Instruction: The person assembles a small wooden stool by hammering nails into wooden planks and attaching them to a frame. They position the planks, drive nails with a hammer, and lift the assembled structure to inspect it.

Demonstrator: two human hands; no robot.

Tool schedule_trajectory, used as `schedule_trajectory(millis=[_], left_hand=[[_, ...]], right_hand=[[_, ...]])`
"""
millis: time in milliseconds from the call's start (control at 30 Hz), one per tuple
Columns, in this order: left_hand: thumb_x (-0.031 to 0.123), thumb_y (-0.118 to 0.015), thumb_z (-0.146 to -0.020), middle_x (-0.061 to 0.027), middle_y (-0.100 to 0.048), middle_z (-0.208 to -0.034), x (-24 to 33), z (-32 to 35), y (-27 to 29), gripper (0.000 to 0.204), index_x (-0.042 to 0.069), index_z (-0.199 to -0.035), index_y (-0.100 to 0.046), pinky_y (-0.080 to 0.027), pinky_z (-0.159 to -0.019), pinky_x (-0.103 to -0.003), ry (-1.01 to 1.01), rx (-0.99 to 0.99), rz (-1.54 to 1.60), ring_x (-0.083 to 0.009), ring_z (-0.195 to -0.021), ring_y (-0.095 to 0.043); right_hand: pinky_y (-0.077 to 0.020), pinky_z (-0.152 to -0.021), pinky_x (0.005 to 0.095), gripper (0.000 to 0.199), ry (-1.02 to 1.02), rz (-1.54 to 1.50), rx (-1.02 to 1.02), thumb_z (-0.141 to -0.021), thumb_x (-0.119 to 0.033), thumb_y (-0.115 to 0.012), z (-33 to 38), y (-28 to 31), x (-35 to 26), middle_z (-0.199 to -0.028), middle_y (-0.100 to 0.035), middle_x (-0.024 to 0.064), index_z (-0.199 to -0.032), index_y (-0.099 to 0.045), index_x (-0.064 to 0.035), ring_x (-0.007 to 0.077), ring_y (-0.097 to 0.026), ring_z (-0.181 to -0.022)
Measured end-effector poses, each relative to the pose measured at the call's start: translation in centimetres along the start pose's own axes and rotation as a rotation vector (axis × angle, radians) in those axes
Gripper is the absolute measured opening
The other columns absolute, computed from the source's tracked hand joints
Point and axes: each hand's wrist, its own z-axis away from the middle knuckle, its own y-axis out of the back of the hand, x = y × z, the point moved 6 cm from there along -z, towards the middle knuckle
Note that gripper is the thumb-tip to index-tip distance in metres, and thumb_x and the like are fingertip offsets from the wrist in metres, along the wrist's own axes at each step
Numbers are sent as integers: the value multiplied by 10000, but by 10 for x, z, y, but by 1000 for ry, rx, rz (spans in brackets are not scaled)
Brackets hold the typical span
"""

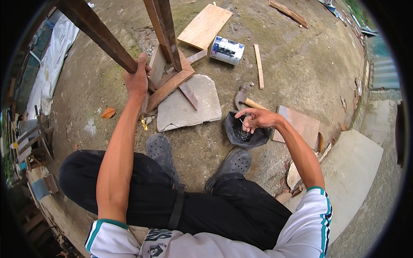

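Note:
My left hand [137,81] is wrapped round a dark wooden leg of a wooden frame [170,86] that stands partly on a flat stone slab [200,96]. The tops of its legs run out of the picture. Over a black container [231,134] with several loose nails [245,136] inside, my right hand [257,118] pinches a thin nail [241,122] between its fingers. Just beyond that hand lies a hammer [241,97], its pale wooden handle partly hidden. A short strip of wood [189,95] rests on the slab against the frame.
A metal can [227,50] lies on its side near a pale board [205,26]. A thin wood strip [259,66] and a square board [303,128] lie to the right. My shoes [234,165] are close to the slab. White sheeting [51,64] is at the left.

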Motion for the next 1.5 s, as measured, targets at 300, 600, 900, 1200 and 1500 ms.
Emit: schedule_trajectory(millis=[300,600,900,1200,1500], left_hand=[[326,-689,-946,-1,-582,-656,3,1,0,334,67,-748,-619,-456,-562,-255,-33,-9,48,-86,-590,-551],[318,-617,-992,13,-552,-648,-9,-2,12,331,68,-776,-599,-431,-545,-259,-10,-31,-59,-78,-581,-514],[317,-609,-995,-26,-631,-709,0,5,10,340,22,-829,-639,-481,-646,-287,3,-37,-107,-108,-672,-598],[353,-629,-971,-61,-674,-788,-2,17,20,351,5,-959,-673,-495,-759,-325,38,-118,-351,-156,-801,-637],[331,-696,-913,-134,-671,-971,-16,41,36,414,-1,-1148,-617,-509,-766,-346,-220,-11,-427,-228,-866,-648]], right_hand=[[-545,-690,274,270,157,205,189,-935,-2,-585,-25,-7,-49,-895,-675,57,-1204,-568,-17,118,-640,-772],[-505,-672,278,154,431,409,541,-890,-87,-658,-108,-27,-150,-828,-688,36,-1019,-607,-19,105,-626,-743],[-515,-791,390,194,562,530,784,-898,-191,-681,-184,-39,-181,-954,-721,166,-1020,-686,-40,310,-690,-882],[-497,-786,413,147,555,679,721,-909,-169,-647,-187,-40,-180,-930,-695,193,-995,-659,-51,366,-664,-891],[-511,-743,457,122,617,851,706,-912,-185,-629,-188,-43,-186,-910,-704,165,-995,-668,-104,386,-666,-870]])
